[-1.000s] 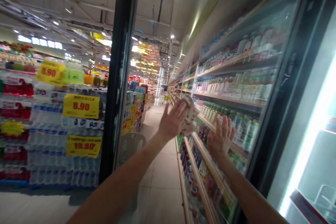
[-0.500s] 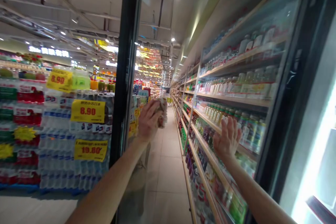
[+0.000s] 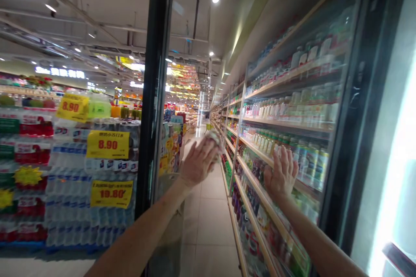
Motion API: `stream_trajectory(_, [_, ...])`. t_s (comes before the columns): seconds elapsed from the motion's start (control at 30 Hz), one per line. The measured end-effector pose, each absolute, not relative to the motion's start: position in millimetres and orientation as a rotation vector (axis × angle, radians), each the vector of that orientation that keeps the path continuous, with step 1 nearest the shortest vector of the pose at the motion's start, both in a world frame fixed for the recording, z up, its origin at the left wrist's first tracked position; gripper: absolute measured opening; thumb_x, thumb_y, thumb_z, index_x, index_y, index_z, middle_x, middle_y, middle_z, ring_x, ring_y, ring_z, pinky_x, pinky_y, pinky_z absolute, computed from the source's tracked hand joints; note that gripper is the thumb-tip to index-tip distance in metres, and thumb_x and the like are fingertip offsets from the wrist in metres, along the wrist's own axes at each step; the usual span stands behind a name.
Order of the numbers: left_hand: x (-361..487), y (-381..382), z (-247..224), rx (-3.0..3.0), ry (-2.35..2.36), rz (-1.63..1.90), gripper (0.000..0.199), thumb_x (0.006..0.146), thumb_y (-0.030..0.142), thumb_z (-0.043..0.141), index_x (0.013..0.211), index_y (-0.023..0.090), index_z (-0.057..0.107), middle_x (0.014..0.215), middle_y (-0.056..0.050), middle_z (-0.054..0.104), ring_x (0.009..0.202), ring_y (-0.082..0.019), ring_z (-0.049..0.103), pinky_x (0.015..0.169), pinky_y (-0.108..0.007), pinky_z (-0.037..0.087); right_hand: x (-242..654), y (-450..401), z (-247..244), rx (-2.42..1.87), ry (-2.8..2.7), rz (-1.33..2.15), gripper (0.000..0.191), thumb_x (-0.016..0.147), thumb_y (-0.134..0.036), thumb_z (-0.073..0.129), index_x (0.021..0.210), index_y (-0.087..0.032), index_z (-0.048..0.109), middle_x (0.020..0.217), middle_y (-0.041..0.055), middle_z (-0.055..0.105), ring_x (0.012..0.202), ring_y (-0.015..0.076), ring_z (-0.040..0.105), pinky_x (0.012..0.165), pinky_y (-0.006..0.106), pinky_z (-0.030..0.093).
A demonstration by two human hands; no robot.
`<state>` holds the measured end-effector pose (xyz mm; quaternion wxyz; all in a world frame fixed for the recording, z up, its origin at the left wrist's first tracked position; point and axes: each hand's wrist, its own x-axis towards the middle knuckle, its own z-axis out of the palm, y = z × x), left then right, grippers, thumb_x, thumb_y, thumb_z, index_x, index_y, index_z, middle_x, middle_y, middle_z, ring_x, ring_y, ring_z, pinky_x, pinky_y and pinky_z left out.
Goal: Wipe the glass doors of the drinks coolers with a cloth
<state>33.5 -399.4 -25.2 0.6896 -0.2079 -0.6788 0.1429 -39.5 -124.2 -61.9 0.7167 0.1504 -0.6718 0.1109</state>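
A black-framed glass door point(image 3: 155, 95) stands open in front of me, its pane between the left post and the right one. My left hand point(image 3: 199, 162) presses a crumpled, pale patterned cloth point(image 3: 215, 138) against the glass near the middle; the cloth is blurred and partly behind the fingers. To the right, my right hand point(image 3: 282, 172) lies on the same pane with its fingers spread and nothing in it. Shelves of bottles show through or in the glass behind it.
Stacked bottle packs point(image 3: 69, 199) with yellow price signs point(image 3: 108, 144) are at the left. A tiled aisle floor point(image 3: 212, 220) runs into the distance. At the far right is a bright, lit edge point(image 3: 390, 173).
My left hand has moved right with the cloth, closer to my right hand. My right hand has hardly moved. The view has shifted slightly.
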Motion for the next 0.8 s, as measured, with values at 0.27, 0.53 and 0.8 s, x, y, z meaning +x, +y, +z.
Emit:
stream_trajectory(0.27, [26.4, -378.3, -58.6, -0.533, -1.570, 0.408, 0.039, 0.086, 0.027, 0.049, 0.123, 0.016, 0.052, 0.141, -0.011, 0.042, 0.140, -0.028, 0.017, 0.111, -0.044, 0.023, -38.9, -124.2, -60.1, 0.331, -1.500, 0.253, 0.057, 0.086, -0.033, 0.040, 0.141, -0.018, 0.031, 0.143, 0.0164, 0.038, 0.137, 0.0288, 0.027, 0.106, 0.052, 0.025])
stream_trajectory(0.53, [42.5, -430.2, -56.6, -0.500, -1.633, 0.435, 0.042, 0.087, 0.027, 0.046, 0.130, 0.026, 0.046, 0.139, -0.005, 0.046, 0.138, -0.020, 0.026, 0.115, -0.043, 0.012, -36.6, -123.8, -59.8, 0.346, -1.498, 0.252, 0.058, 0.087, -0.032, 0.040, 0.142, -0.018, 0.028, 0.144, 0.0164, 0.036, 0.138, 0.0286, 0.024, 0.107, 0.052, 0.024])
stream_trajectory(0.8, [45.2, -399.3, -104.3, -0.727, -1.657, 0.567, 0.041, 0.085, 0.025, 0.047, 0.126, 0.028, 0.050, 0.139, -0.003, 0.045, 0.139, -0.020, 0.023, 0.116, -0.045, 0.011, -35.2, -123.5, -61.9, 0.341, -1.531, 0.269, 0.061, 0.086, -0.033, 0.041, 0.143, -0.020, 0.025, 0.145, 0.0158, 0.034, 0.137, 0.0297, 0.025, 0.106, 0.053, 0.024])
